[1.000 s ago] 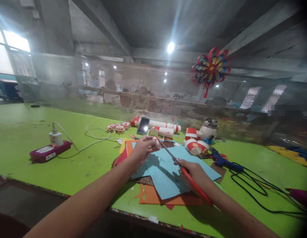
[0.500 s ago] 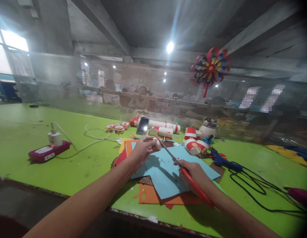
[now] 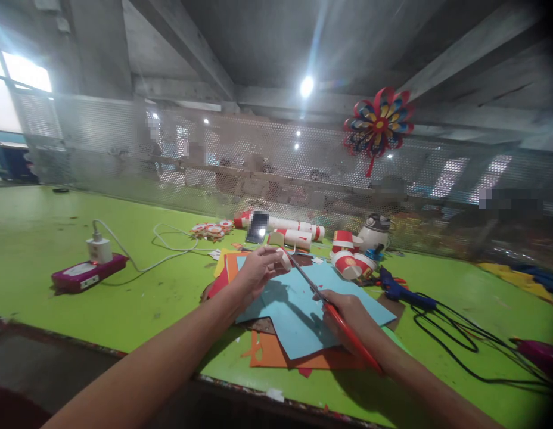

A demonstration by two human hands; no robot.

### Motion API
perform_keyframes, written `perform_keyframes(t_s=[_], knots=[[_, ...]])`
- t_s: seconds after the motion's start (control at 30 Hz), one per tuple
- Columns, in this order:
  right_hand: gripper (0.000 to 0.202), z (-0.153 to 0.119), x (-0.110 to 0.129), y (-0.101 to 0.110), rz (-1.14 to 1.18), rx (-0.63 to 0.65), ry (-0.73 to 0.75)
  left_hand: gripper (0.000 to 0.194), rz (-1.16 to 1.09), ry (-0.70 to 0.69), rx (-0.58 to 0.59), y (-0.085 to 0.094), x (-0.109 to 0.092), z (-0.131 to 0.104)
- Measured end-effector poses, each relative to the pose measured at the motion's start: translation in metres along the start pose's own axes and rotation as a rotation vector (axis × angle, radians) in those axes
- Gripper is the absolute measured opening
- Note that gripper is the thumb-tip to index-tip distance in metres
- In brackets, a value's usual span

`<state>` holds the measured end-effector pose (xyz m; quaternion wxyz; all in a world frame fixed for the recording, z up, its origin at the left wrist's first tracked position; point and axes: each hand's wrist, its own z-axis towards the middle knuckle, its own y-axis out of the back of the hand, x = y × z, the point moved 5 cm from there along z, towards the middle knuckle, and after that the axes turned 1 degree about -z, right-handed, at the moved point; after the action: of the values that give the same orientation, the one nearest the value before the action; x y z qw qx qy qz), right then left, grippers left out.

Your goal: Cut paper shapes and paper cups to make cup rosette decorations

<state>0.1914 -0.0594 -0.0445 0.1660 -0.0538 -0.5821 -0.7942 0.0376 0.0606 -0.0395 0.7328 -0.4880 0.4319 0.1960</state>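
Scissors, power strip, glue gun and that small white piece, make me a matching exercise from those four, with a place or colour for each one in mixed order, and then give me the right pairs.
Things:
1. scissors
2. power strip
3. glue gun
4. small white piece

Places and colours:
A. between the fingers of the left hand
B. blue, on the table
C. in the right hand
D. purple, with a white plug on it

Right pairs: 1-C, 2-D, 3-B, 4-A
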Motion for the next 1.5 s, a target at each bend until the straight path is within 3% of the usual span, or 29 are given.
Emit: perform_keyframes(t_s=[0.23, 0.43, 0.87, 1.5], knots=[[0.030, 0.000, 0.002, 0.002, 0.031, 0.003, 0.030, 0.014, 0.002, 0.032, 0.117, 0.005, 0.005, 0.008], [0.033, 0.004, -0.008, -0.002, 0.030, 0.010, 0.021, 0.015, 0.001, 0.064, 0.131, 0.007, 0.004, 0.008], [0.031, 0.004, -0.007, 0.006, 0.086, -0.002, 0.016, 0.016, 0.001, -0.012, 0.039, 0.003, 0.002, 0.004], [0.032, 0.001, -0.006, 0.000, 0.029, -0.005, -0.048, 0.015, 0.004, -0.002, 0.048, 0.001, 0.004, 0.002]])
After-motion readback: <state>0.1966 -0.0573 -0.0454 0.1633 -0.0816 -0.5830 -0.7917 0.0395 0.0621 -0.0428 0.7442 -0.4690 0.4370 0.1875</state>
